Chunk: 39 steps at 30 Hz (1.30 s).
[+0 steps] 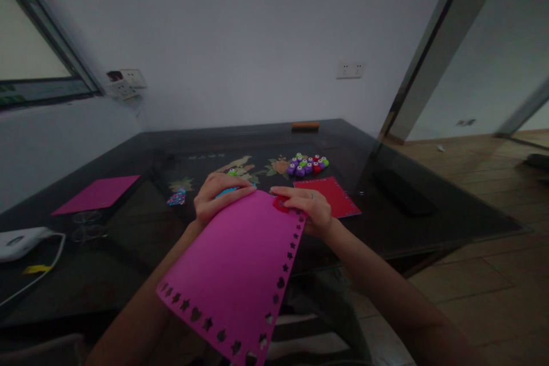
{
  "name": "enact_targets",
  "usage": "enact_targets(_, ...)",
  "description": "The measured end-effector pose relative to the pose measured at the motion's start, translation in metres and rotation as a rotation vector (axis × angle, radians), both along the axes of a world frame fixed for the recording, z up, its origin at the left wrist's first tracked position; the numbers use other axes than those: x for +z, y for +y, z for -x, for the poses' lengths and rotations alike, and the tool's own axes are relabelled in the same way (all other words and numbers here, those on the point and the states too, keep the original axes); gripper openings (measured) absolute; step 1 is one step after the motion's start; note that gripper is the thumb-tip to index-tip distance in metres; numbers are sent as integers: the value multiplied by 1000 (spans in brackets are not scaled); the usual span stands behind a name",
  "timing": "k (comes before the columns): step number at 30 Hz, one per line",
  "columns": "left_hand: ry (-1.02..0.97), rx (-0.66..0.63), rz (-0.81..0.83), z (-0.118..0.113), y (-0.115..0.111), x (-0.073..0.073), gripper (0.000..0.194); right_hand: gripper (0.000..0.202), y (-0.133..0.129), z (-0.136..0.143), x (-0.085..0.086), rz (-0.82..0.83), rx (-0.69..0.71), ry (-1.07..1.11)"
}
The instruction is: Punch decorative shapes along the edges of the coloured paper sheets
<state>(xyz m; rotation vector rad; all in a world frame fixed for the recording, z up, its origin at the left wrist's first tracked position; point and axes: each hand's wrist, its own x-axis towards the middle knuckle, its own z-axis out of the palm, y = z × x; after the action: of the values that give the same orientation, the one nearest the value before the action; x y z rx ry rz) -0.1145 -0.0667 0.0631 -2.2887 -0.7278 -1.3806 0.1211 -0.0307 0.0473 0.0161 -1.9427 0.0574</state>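
A pink sheet (240, 257) with star and heart holes punched along two edges is held up above the table's front edge. My left hand (221, 194) is closed on its far edge, with a blue object (227, 191) partly showing beneath the fingers. At the sheet's far right corner, my right hand (311, 206) grips a small red object (281, 203) lying against the sheet. Behind my right hand is a red sheet (338, 200) with a punched border, flat on the dark table (171, 148).
Several purple, green and red punches (306, 166) cluster mid-table. Another pink sheet (100, 193) lies left, near a white device (21, 243) with a cable. A black case (403, 191) is on the right, an orange object (305, 125) at the back.
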Motion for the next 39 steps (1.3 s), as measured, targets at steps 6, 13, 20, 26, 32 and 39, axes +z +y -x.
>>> enact_targets(6, 27, 1, 7, 0, -1, 0, 28, 25, 0, 0, 0, -31, -6, 3)
enact_targets(13, 40, 12, 21, 0, 1, -1, 30, 24, 1, -1, 1, -65, -16, -6)
enact_targets(20, 8, 23, 47, -2, -2, -3, 31, 23, 1, 0, -2, -50, -26, 14)
enact_targets(26, -16, 11, 70, -5, -6, 1, 29, 20, 2, 0, -3, 33, -11, 15)
enact_targets(32, -19, -31, 66, -3, -3, 0, 29, 18, 1, 0, -2, 19, -29, 18)
enact_targets(39, -29, 2, 71, -6, -5, -1, 28, 19, 2, 1, -2, 10, -6, 1)
